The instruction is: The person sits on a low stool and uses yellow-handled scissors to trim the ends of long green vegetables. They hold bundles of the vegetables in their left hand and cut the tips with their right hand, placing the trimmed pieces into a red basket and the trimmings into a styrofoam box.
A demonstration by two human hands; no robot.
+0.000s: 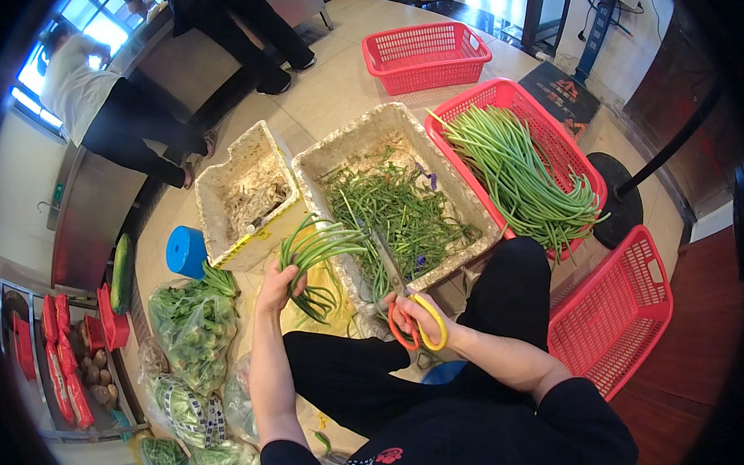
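Observation:
My left hand [283, 286] grips a bunch of garlic scapes [323, 249], whose ends point right over the rim of a foam box [312, 185]. In my right hand [415, 320] is a pair of scissors [398, 274] with one red and one yellow handle loop. Its blades extend up and away over the box, near the ends of the bunch; how far apart they are is hard to tell. Green trimmings [389, 207] cover the floor of the box, with bits of purple tape among them. To the right, a red plastic basket [508, 95] carries a heap of long garlic scapes [517, 166].
A smaller foam box [214, 189] with dry debris stands left, beside a blue container [186, 251]. Bagged greens [194, 331] lie on the left floor. Further red baskets [427, 61] stand behind and at right. A black stand base [613, 199] is nearby. Two people stand at far counters.

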